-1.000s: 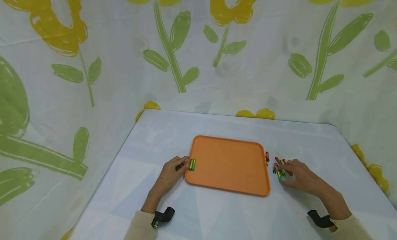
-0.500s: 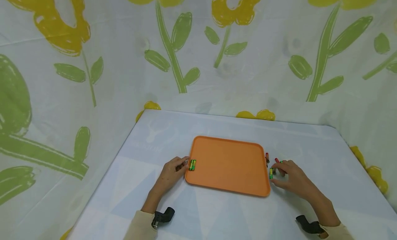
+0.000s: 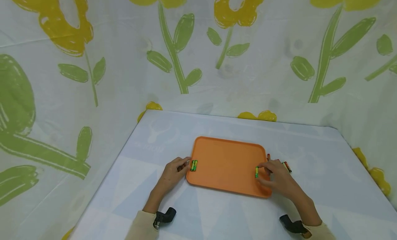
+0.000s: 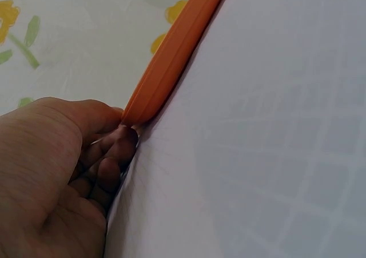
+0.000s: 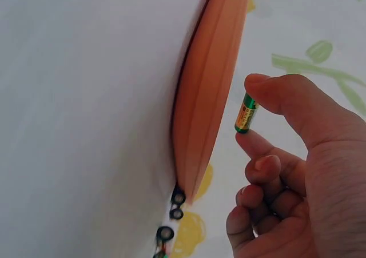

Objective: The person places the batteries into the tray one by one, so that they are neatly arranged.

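At the left, my left hand (image 3: 173, 171) stays put, thumb and forefinger pinching the rim of a flat orange rectangular tray with rounded corners (image 3: 226, 166), other fingers curled beneath. Just inside that rim, two small green-and-yellow cylindrical batteries (image 3: 193, 165) lie side by side, unmoved. Rightward from them the tray's flat orange floor runs on, giving my right hand (image 3: 279, 179) broad room to travel, with the raised rim the only edge to mind. The change is here: a second ago this hand was among the loose batteries outside the tray; now it is over the tray's right part, with a single small green-and-yellow battery (image 3: 256, 171) held end to end between thumb and forefinger, the gap no wider than its length and the remaining fingers loosely bent. I judge the pickup done and the carry underway, since the battery is inside the right rim; the wrist view shows it apart from that rim, but I cannot tell its height over the floor. Further right, loose red-and-black batteries (image 3: 287, 167) lie on the pale blue-and-white tabletop (image 3: 322, 185), partly hidden by my hand, their number unclear, some close against the tray's edge, where my knuckles could brush them.
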The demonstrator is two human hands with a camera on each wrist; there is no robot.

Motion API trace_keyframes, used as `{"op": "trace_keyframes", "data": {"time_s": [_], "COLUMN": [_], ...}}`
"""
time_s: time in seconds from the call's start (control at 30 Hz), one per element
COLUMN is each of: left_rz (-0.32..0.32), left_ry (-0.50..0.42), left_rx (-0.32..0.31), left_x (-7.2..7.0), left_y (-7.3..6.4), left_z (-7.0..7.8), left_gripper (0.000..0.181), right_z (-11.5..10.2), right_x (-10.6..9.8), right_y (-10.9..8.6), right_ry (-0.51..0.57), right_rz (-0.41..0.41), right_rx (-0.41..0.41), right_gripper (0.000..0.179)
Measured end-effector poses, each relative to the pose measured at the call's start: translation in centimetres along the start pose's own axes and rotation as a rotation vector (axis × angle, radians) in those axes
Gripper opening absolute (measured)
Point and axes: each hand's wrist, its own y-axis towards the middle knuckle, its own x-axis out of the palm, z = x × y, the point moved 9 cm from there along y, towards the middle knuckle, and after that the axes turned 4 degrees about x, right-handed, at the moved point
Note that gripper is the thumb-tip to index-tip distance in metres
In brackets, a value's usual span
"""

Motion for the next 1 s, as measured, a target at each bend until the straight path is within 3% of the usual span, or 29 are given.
{"op": "trace_keyframes", "data": {"time_s": [0.37,0.77,1.0], "left_rz": [-0.005,0.0,-0.004], "left_ry": [0.001,0.0,-0.015], "left_rx": [-0.019,0.001,0.007], "left_x": [0.1,0.0,0.0], "left_y": [0.0,0.1,0.0], "left_z": [-0.4,-0.3,-0.3], "left_gripper": [0.037,0.038,0.038], "right_z": [-2.0,-4.2,-5.0], "right_x": [2.1,3.9,5.2], "right_y": [1.2,2.6,3.5], "right_ry": [0.085,0.115,0.076], "right_rz": [-0.018,-0.013,-0.009], "right_rx": [0.072,0.024,0.006], "right_gripper": [0.033,0.032,0.033]}}
